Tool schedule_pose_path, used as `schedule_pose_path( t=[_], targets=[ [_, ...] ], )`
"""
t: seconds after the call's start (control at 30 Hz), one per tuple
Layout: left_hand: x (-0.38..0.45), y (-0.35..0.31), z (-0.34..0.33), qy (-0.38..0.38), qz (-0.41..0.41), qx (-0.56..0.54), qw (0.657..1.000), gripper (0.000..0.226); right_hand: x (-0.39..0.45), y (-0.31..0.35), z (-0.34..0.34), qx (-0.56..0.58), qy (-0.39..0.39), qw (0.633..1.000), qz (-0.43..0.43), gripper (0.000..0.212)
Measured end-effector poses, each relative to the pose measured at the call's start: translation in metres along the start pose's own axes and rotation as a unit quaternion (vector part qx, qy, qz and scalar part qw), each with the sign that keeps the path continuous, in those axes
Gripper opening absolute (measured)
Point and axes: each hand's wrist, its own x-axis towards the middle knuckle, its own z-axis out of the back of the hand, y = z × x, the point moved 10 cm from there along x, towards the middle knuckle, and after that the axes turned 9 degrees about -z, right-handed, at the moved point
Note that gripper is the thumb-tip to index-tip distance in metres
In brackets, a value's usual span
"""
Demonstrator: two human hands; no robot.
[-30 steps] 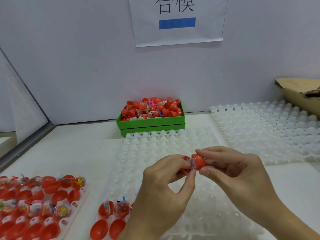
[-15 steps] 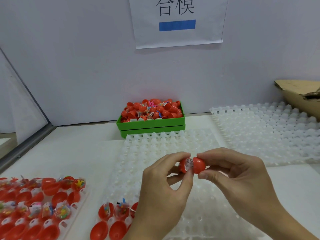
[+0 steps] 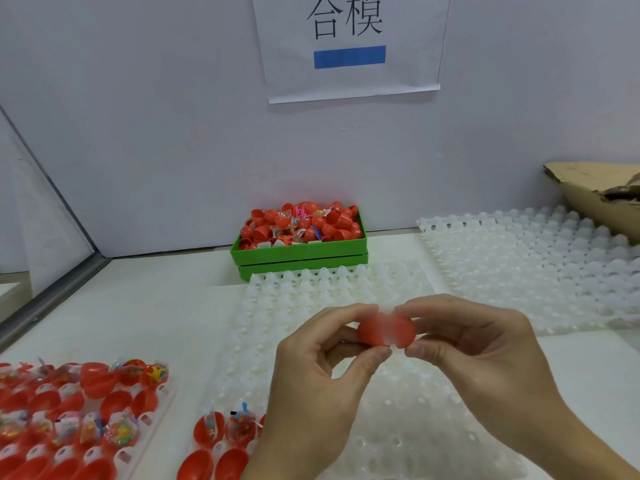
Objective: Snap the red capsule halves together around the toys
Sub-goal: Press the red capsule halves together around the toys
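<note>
Far left, near edge: clear tray [image 3: 162, 393] with red capsule halves [image 3: 100, 379] sitting in its pockets, open side up; several hold small bagged toys [image 3: 121, 433], others show only red inside. Tray runs out of view at left and bottom.

Centre foreground: large white pocketed tray [image 3: 346, 285]. Its near-left corner carries a few more open red halves [image 3: 207, 429], two with bagged toys, two with none visible. The other pockets in view hold nothing.

Centre back, against the wall: green bin [image 3: 301, 252], stacked on a second green bin, heaped with loose red halves and toy packets mixed together.

Above the white tray: left hand [image 3: 311, 386] and right hand [image 3: 485, 362] meet at the red capsule [image 3: 386, 330]. Each hand pinches one end between thumb below and forefinger above, fingertips almost touching across the top. Wrists enter from the bottom edge, palms angled toward each other.

Capsule: held in the air over the tray, long axis left to right, motion-blurred. The two halves appear to be together; cannot tell whether the seam is fully seated. Contents not visible.

Right: second white pocketed tray [image 3: 536, 268], nothing in its pockets. Far right behind it: torn cardboard box [image 3: 595, 195], contents not visible.
</note>
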Motion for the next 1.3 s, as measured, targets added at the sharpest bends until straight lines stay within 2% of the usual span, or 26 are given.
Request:
schedule_pose_path(
  t=[0.17, 0.27, 0.6, 0.83, 0.93, 1.3],
  targets=[
    [0.001, -0.002, 0.0, -0.004, -0.007, 0.004, 1.0, 0.041, -0.001, 0.007, -0.001, 0.004, 0.004, 1.0, 0.028, 0.033],
    [0.001, -0.003, -0.001, 0.0, -0.013, 0.009, 1.0, 0.041, -0.002, 0.006, -0.001, -0.001, -0.008, 1.0, 0.028, 0.03],
    [0.001, -0.004, 0.002, -0.014, -0.022, 0.034, 0.999, 0.044, -0.004, 0.011, -0.002, -0.053, -0.007, 0.997, 0.064, 0.037],
    [0.001, 0.0, -0.002, -0.001, 0.024, -0.031, 0.999, 0.035, -0.002, 0.003, -0.002, -0.026, 0.022, 0.999, 0.04, 0.047],
    [0.0, 0.0, -0.003, 0.003, 0.026, -0.046, 0.999, 0.035, -0.003, 0.003, -0.002, -0.026, 0.027, 0.998, 0.04, 0.041],
    [-0.003, 0.002, -0.005, 0.014, 0.001, 0.014, 1.0, 0.039, -0.009, 0.013, -0.002, -0.171, -0.021, 0.977, 0.127, 0.026]
  ],
)
